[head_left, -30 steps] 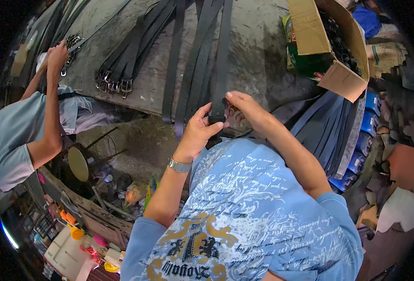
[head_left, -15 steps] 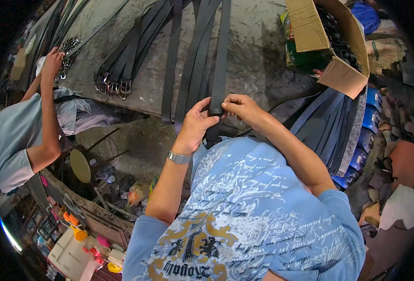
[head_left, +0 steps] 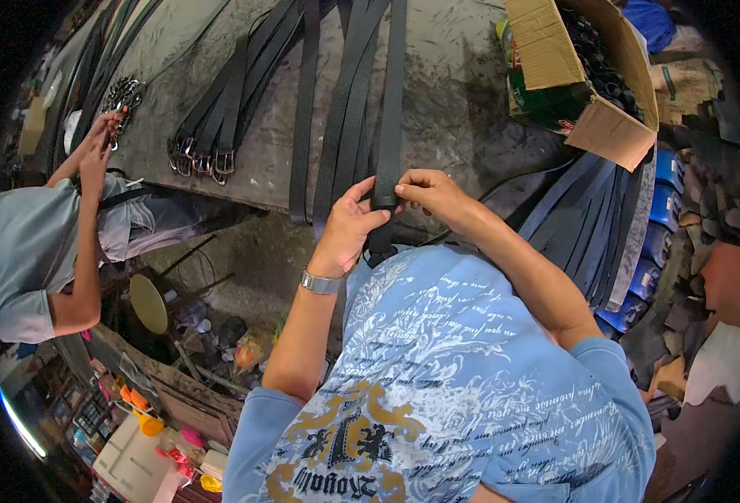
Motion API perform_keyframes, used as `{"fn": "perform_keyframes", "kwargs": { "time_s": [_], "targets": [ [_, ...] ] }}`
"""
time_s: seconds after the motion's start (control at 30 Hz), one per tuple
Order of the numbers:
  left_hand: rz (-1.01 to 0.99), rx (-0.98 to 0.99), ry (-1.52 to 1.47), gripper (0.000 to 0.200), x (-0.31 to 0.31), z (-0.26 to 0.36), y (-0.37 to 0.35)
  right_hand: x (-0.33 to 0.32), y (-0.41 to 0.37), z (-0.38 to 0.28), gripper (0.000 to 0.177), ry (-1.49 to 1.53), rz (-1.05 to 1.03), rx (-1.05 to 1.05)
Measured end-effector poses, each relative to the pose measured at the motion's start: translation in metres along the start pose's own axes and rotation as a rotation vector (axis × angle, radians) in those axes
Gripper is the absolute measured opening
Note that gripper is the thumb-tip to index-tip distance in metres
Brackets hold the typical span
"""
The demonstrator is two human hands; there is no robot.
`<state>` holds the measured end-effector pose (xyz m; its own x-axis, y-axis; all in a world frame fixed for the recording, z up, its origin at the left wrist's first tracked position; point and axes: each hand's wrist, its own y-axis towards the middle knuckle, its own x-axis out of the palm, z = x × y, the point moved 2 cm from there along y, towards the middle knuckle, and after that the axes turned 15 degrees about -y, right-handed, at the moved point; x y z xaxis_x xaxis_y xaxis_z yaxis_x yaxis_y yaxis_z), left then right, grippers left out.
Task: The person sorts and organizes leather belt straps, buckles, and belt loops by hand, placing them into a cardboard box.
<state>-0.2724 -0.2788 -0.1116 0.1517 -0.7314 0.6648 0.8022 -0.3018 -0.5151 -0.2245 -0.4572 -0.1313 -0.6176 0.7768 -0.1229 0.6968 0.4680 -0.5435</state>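
Note:
A black leather belt [head_left: 393, 109] runs from the far side of the table down to my hands at the near edge. My left hand [head_left: 346, 233], with a metal watch on the wrist, is closed on the left side of the belt's near end, thumb below and fingers above. My right hand [head_left: 437, 197] pinches the right edge of that same end between thumb and fingertips. A dark band crosses the belt there, though its details are too small to make out. More black belts [head_left: 349, 126] lie alongside on the left, and dark straps hang below my hands.
Belts with metal buckles [head_left: 206, 159] lie farther left on the worn table [head_left: 261, 172]. An opened cardboard box [head_left: 546, 50] of black coiled pieces stands right, near hanging belts [head_left: 575, 218]. A co-worker [head_left: 35, 251] handles a buckle cluster at left. A round stool [head_left: 148, 303] stands below.
My hands stay at the belt end, with only slight movement of the right fingers. The co-worker's hands have moved down and right, near the buckles.

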Motion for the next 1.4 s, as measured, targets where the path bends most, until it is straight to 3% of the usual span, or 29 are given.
{"fn": "perform_keyframes", "kwargs": {
  "time_s": [0.27,0.4,0.43,0.5,0.6,0.77,0.87,0.93,1.0,1.07,1.1,1.17,1.23,1.27,1.3,1.33,1.37,1.4],
  "targets": [
    [0.023,0.0,-0.031,0.06,0.006,0.004,-0.004,0.003,-0.001,-0.002,0.022,0.004,0.02,-0.057],
    [0.077,-0.03,0.075,0.037,-0.001,-0.002,0.0,0.006,0.013,0.012,0.023,0.076,0.044,-0.098],
    [0.176,-0.057,0.141,0.032,0.002,-0.002,-0.006,0.004,0.018,0.011,0.023,0.02,0.109,-0.101],
    [0.133,-0.121,0.061,0.02,0.004,-0.005,-0.01,-0.003,0.029,0.012,0.023,-0.046,0.198,-0.099],
    [0.093,-0.206,0.141,0.019,-0.003,-0.008,-0.011,-0.005,0.035,0.015,0.023,-0.153,0.284,-0.177],
    [0.001,-0.385,0.286,0.028,-0.011,-0.007,-0.025,-0.021,0.026,0.004,0.024,-0.078,0.302,-0.102],
    [0.148,-0.292,0.196,0.033,-0.008,-0.005,-0.026,-0.028,0.01,-0.014,0.025,-0.085,0.289,-0.088],
    [0.1,-0.239,0.203,0.023,0.0,-0.01,-0.018,-0.028,-0.003,-0.024,0.026,-0.104,0.268,-0.077],
    [0.009,-0.253,0.342,0.017,0.005,-0.008,-0.007,-0.026,-0.001,-0.018,0.027,-0.295,0.276,-0.111],
    [0.031,-0.211,0.29,0.015,0.015,-0.014,-0.003,-0.03,-0.016,-0.028,0.026,-0.454,0.265,-0.142],
    [0.04,-0.208,0.301,0.015,0.02,-0.013,-0.004,-0.042,-0.025,-0.034,0.022,-0.548,0.316,-0.264],
    [0.043,-0.193,0.327,0.015,0.019,-0.014,-0.003,-0.089,-0.062,-0.065,0.015,-0.784,0.675,-0.489],
    [0.034,-0.207,0.346,0.015,0.017,-0.016,-0.001,-0.168,-0.091,-0.087,0.01,-0.705,0.888,-0.561],
    [0.028,-0.21,0.356,0.015,0.017,-0.017,-0.001,-0.21,-0.107,-0.089,0.012,-0.935,1.103,-0.412],
    [0.021,-0.205,0.363,0.016,0.019,-0.016,-0.001,-0.252,-0.118,-0.091,0.014,-0.827,1.22,-0.48],
    [0.012,-0.201,0.372,0.016,0.024,-0.014,-0.001,-0.292,-0.13,-0.088,0.015,-1.049,1.348,-0.366],
    [0.004,-0.198,0.383,0.016,0.028,-0.012,-0.001,-0.319,-0.134,-0.093,0.02,-1.207,1.401,0.023],
    [-0.007,-0.201,0.391,0.016,0.034,-0.01,-0.001,-0.343,-0.134,-0.09,0.026,-1.289,1.297,0.285]
  ]
}}
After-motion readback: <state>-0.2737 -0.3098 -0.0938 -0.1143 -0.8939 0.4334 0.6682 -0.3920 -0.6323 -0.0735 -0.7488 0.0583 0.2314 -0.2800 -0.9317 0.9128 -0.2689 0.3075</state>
